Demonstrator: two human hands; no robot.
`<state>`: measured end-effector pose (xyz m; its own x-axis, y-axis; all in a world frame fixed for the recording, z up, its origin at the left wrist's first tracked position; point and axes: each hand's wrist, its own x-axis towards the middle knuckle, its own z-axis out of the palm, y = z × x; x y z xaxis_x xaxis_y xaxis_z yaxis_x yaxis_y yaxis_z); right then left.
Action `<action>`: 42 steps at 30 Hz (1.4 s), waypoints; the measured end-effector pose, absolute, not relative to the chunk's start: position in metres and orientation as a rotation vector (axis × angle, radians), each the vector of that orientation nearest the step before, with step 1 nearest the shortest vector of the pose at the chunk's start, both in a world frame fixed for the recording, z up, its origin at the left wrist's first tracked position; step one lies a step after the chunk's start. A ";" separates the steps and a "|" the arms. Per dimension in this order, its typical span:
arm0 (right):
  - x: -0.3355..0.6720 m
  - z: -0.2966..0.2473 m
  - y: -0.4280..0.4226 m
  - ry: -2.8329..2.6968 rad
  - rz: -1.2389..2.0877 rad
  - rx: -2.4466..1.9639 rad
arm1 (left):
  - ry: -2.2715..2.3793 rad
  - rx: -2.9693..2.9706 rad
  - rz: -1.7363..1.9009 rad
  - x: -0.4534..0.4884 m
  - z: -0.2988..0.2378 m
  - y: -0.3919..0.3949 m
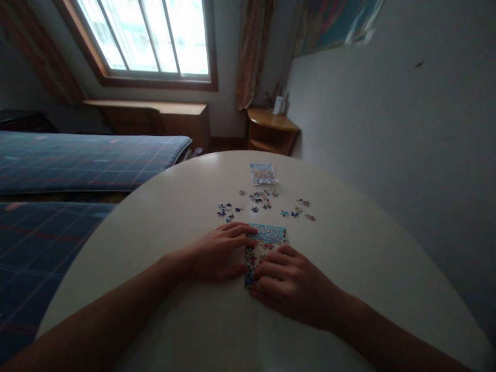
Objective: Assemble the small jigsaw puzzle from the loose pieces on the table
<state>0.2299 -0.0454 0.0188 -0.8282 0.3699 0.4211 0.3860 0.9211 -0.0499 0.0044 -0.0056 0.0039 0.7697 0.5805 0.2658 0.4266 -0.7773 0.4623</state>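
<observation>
A small part-built jigsaw puzzle (268, 238) with a blue top lies on the round white table (349, 248) in front of me. My left hand (217, 252) rests flat at its left edge, fingers stretched out and touching it. My right hand (289, 285) lies over its lower right part, fingers curled down onto the pieces. Several loose puzzle pieces (263, 202) are scattered just beyond the puzzle. A small printed picture card (263, 173) lies farther back.
Beds with blue plaid covers (77, 160) stand left of the table. A wooden corner shelf (271, 130) and a low wooden bench under the window (155, 36) are at the back. A plain wall (406, 129) runs along the right.
</observation>
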 end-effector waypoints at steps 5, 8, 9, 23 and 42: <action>0.230 0.019 -0.046 -2.650 -0.058 -0.540 | 0.778 2.601 0.538 0.004 0.004 -0.005; 0.230 0.019 -0.046 -2.658 -0.071 -0.525 | 0.767 2.604 0.538 0.004 0.003 -0.004; 0.230 0.020 -0.045 -2.657 -0.077 -0.521 | 0.764 2.602 0.541 0.003 0.003 -0.004; 0.231 0.017 -0.044 -2.684 -0.082 -0.534 | 0.761 2.630 0.524 0.004 0.004 -0.004; 0.234 0.021 -0.038 -2.722 -0.005 -0.524 | 0.799 2.694 0.512 0.004 -0.004 -0.003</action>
